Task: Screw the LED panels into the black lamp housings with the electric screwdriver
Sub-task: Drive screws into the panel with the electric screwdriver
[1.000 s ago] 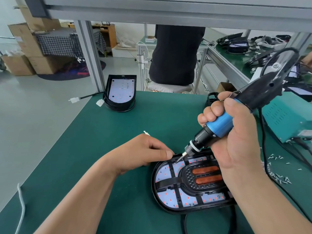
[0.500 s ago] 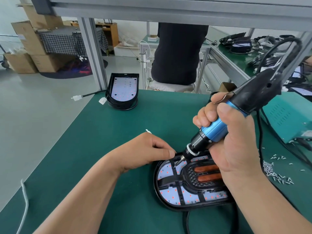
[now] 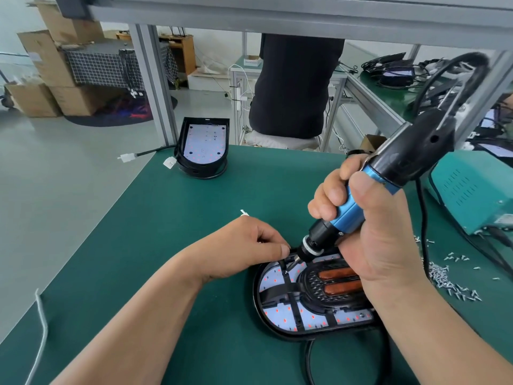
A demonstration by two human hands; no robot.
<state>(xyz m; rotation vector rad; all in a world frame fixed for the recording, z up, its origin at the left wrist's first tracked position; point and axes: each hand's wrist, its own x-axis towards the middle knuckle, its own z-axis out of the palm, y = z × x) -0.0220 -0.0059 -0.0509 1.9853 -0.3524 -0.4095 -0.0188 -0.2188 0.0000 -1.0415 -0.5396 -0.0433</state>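
Head — R hand point(image 3: 374, 245) grips screwdriver point(image 3: 388, 168), bit-down tilt

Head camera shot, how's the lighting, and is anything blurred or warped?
Head view: soft, even light, only a faint shadow under the left hand on the green mat. Head view: wide-angle bending tilts the grey frame post and enlarges the electric screwdriver near the lens. Head view: the lamp housing is sharp, with no strong glare.

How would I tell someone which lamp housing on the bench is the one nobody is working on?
Start at the green bench mat and look to its far left edge, beside the grey frame post. The black lamp housing there sits tilted and alone, a white connector beside it, unlike the oval housing lying flat under the electric screwdriver.
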